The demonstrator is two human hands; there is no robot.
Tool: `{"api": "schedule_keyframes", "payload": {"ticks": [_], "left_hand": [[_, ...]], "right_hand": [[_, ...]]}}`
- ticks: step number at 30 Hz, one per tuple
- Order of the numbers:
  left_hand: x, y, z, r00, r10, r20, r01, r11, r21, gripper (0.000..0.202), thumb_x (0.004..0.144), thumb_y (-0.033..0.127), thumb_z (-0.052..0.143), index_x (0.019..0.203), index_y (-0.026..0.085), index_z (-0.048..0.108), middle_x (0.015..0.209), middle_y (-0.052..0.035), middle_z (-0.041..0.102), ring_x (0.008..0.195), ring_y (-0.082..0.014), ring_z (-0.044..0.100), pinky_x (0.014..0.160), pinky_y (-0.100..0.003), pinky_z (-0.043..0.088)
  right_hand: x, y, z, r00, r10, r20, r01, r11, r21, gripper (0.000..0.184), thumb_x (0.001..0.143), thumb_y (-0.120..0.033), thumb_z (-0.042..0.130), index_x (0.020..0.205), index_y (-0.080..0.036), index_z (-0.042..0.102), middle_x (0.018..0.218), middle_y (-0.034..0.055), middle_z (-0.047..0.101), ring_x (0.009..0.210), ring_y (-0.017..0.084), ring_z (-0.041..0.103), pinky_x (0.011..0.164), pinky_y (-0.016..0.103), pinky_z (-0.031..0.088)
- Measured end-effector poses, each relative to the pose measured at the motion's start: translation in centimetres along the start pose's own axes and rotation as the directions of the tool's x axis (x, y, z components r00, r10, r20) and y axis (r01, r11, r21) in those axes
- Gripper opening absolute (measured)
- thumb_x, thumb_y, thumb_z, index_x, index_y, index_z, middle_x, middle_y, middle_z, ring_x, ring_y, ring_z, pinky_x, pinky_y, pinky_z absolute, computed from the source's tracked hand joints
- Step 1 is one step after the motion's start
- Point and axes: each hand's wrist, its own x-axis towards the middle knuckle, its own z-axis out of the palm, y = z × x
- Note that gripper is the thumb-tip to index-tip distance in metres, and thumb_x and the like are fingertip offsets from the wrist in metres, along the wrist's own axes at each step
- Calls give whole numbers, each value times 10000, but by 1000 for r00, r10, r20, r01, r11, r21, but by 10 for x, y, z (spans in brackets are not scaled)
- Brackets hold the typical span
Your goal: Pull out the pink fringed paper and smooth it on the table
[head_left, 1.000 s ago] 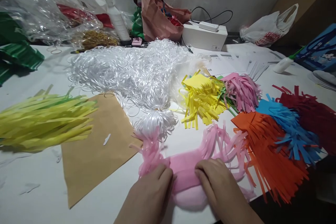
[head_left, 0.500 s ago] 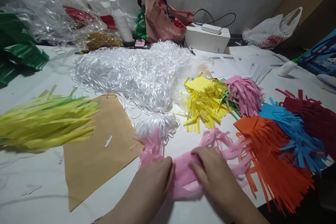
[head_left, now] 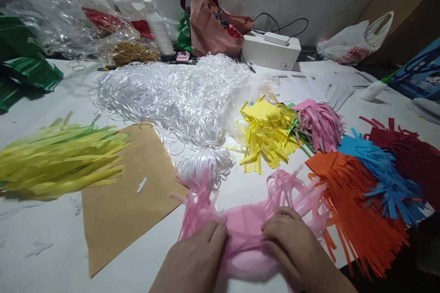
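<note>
My fingers are pressing down together on the pink tissue paper (head_left: pixel 245 231), those of my left hand (head_left: pixel 195 256) curled on its left part and those of my right hand (head_left: pixel 292 242) curled on its right, both sets closed against the sheet and gripping it. The paper is lying on the white table (head_left: pixel 51 256) right under my fingertips, its smooth uncut band bunching up between my two hands, its cut fringes fanning upward just beyond each set of knuckles. The sheet is looking thin, soft and slightly see-through where it is bulging toward me. Just past my right fingers the orange fringe (head_left: pixel 354 201) is lying, near but apart. Compared with half a second ago, my right hand is sitting closer to me and both hands are spread a little wider on the band, so more of it is showing between them
</note>
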Motion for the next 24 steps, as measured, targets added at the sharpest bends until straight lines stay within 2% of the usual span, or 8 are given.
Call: {"api": "schedule_keyframes", "payload": {"ticks": [2,5,9,15,18,19,21,24], "left_hand": [[-2,-1,1,1000,2,-9,-1,1000,17,355,861,-33,368,964,219,596,915,-42,693,766,-225,683,605,-320,364],[2,0,-3,997,-58,44,56,998,42,288,856,-13,409,903,204,593,858,-47,692,734,-245,681,577,-329,327],[14,1,-12,993,-108,52,106,994,41,237,841,22,443,847,198,600,807,-53,711,699,-271,679,539,-335,243],[26,2,-13,993,-114,0,114,993,40,346,953,102,339,770,194,618,730,-75,715,620,-273,662,523,-345,222],[29,2,-11,994,-109,-9,109,993,49,353,959,114,342,771,190,631,729,-86,717,631,-284,666,533,-354,231],[30,2,-10,995,-103,-10,104,993,53,349,953,106,349,774,187,637,727,-88,716,633,-282,665,537,-356,238],[32,2,-10,996,-87,-18,88,995,50,337,939,91,363,780,182,646,723,-86,711,632,-267,658,547,-357,262],[34,3,-9,996,-79,-40,81,996,28,340,933,88,365,782,174,658,714,-85,701,625,-246,645,552,-350,293]], "right_hand": [[-5,-2,6,994,78,-81,-81,996,-36,129,1008,-133,461,946,-209,544,801,-19,626,735,154,553,801,313,424],[-4,-8,16,964,173,-199,-195,977,-92,157,1030,-172,455,917,-221,553,796,-7,622,762,184,538,709,297,408],[6,-11,24,932,168,-321,-256,933,-255,176,1055,-222,428,968,-216,581,794,7,643,741,207,541,716,325,384],[15,-6,28,928,170,-331,-309,848,-431,229,1065,-269,401,971,-208,601,768,15,655,695,220,548,749,374,359],[16,-9,22,916,111,-385,-320,782,-535,184,1034,-206,451,1070,-188,630,926,74,695,875,265,612,870,444,370],[16,-12,19,918,46,-393,-279,779,-562,183,1014,-167,477,1106,-176,636,1001,99,703,971,283,617,925,470,366],[16,-18,14,932,-124,-339,-95,823,-560,187,986,-127,515,1110,-149,652,1057,111,716,1072,275,614,997,466,364],[10,-25,17,923,-331,-197,213,865,-455,227,1028,-243,483,972,-137,676,843,45,731,898,194,657,951,377,405]]}}
